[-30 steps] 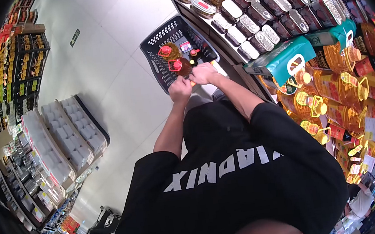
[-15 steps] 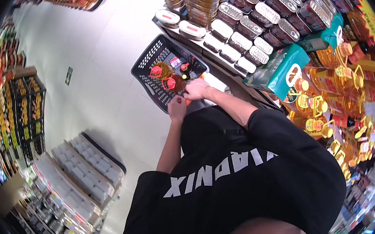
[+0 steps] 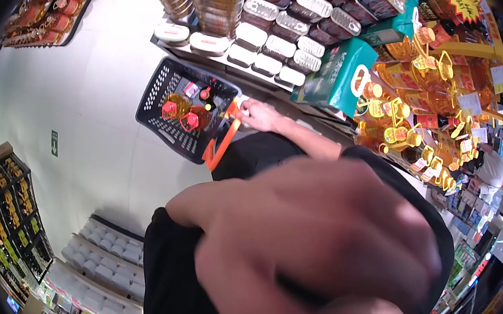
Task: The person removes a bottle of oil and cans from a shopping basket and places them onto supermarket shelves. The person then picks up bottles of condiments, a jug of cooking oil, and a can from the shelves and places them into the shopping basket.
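Note:
A black shopping basket cart (image 3: 157,108) stands ahead of me, its orange handle (image 3: 225,141) on the near side. My right hand (image 3: 257,116) is closed on the right end of that handle. Inside the basket are two oil bottles with red caps, one yellow (image 3: 177,104) and one darker (image 3: 198,117), plus a small dark bottle with a red cap (image 3: 205,93) and a small white and red pack (image 3: 191,90). Raised close to the camera, my left hand (image 3: 332,228) is large and blurred, off the handle. Its finger pose is unclear, and it covers much of my black shirt.
Stacked tins (image 3: 266,63) line a display at the upper right, beside a green carton (image 3: 338,77) and many yellow oil bottles (image 3: 409,85). Shelves (image 3: 9,213) and white packs (image 3: 99,252) stand left. A person in a white top (image 3: 491,171) is far right.
My left hand has left the handle area and come up close to the camera. My right hand stays at the handle. The cart has shifted left in view, and more oil bottles show at top left.

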Available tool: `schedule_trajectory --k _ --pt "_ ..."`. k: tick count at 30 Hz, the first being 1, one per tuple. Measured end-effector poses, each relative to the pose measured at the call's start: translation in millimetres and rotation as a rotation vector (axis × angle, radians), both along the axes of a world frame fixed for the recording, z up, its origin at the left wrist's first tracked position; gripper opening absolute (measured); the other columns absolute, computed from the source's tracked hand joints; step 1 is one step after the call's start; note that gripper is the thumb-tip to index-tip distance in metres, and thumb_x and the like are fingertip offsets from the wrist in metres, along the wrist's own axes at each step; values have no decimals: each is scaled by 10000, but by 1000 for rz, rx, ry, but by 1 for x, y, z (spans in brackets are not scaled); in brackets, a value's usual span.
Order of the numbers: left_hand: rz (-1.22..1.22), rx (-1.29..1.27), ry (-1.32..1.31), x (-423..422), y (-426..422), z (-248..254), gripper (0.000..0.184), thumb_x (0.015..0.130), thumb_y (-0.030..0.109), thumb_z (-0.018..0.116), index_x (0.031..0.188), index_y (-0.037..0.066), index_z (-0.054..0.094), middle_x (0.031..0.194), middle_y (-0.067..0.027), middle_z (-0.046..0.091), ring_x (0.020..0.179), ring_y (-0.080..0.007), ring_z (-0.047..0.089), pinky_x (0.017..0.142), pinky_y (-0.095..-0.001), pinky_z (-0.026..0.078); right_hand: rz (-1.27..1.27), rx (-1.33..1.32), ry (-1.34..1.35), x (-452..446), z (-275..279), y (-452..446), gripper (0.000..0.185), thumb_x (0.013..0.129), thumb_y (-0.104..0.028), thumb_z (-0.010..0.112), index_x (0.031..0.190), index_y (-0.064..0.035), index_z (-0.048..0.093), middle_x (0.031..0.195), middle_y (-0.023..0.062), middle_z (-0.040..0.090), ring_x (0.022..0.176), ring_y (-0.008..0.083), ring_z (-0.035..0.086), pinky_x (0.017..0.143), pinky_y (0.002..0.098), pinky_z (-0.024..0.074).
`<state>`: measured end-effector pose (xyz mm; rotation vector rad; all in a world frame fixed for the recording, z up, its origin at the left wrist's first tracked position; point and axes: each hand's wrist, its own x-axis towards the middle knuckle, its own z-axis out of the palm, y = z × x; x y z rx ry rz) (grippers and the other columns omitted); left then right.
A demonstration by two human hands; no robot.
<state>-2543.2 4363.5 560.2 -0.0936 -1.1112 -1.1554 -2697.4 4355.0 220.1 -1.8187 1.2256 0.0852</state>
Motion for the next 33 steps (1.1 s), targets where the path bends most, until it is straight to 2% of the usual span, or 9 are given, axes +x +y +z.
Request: schedule_trajectory --k 13,19,23,25,27,28,30,31,33 --pt "20 -299 296 -158 -14 50 124 840 61 771 909 144 709 929 -95 739 796 -213 692 578 -274 455 105 -101 -208 -57 67 -37 471 947 -401 573 1124 35 557 1100 235 623 1109 383 596 953 461 458" --pt "-40 -286 7 -174 -7 34 119 810 72 717 925 80 686 916 -108 724 782 -236 688 614 -308 496 464 21 -133 -43 42 -32 751 937 -479 581 1518 -70 337 1408 229 475 1299 380 493 1092 436 398" --pt "19 -285 -321 -148 -16 26 152 791 80 681 936 37 671 908 -116 715 772 -252 685 639 -331 523 701 -34 -80 -16 31 -44 741 934 -430 590 1527 -71 326 1420 212 473 1269 374 525 1076 442 419" --pt "89 -267 -666 -120 -25 15 174 781 83 662 941 16 663 903 -120 710 768 -260 684 651 -343 536 677 -131 -128 1 -4 -41 585 890 -370 666 1401 -139 500 1275 185 590 1183 355 590 1004 454 467" --pt "256 -155 -1084 -90 -36 -29 199 771 87 644 947 -6 656 899 -125 705 763 -268 682 663 -354 550 664 -140 -395 11 -17 -45 475 881 -307 673 1299 -102 579 1242 193 619 1173 341 601 1007 447 464" --pt "504 193 -975 -96 -36 -64 164 812 6 635 971 -37 632 908 -145 696 805 -165 662 695 -320 525 663 -134 -507 15 -20 -50 422 877 -276 677 1248 -83 619 1225 197 633 1168 334 606 1008 443 463" --pt "642 663 -1078 -48 -14 -205 81 923 23 597 964 -37 632 927 -124 707 787 -171 652 707 -316 522 539 -112 -608 22 -57 -44 263 908 -193 570 1058 -9 683 1084 171 712 1033 309 680 959 418 514" --pt "739 834 -1253 -19 12 -258 94 917 74 595 955 -6 627 874 -153 670 780 -272 658 727 -354 519 647 -26 -164 25 -19 -47 338 913 -299 552 1058 -35 705 1118 179 705 1092 332 658 971 441 498" --pt "847 871 -1536 30 74 -340 156 958 125 550 968 -24 594 880 -201 634 779 -394 624 718 -458 502 764 37 -7 34 -4 -55 403 921 -373 516 1119 -79 707 1128 189 694 1129 338 635 991 453 481"
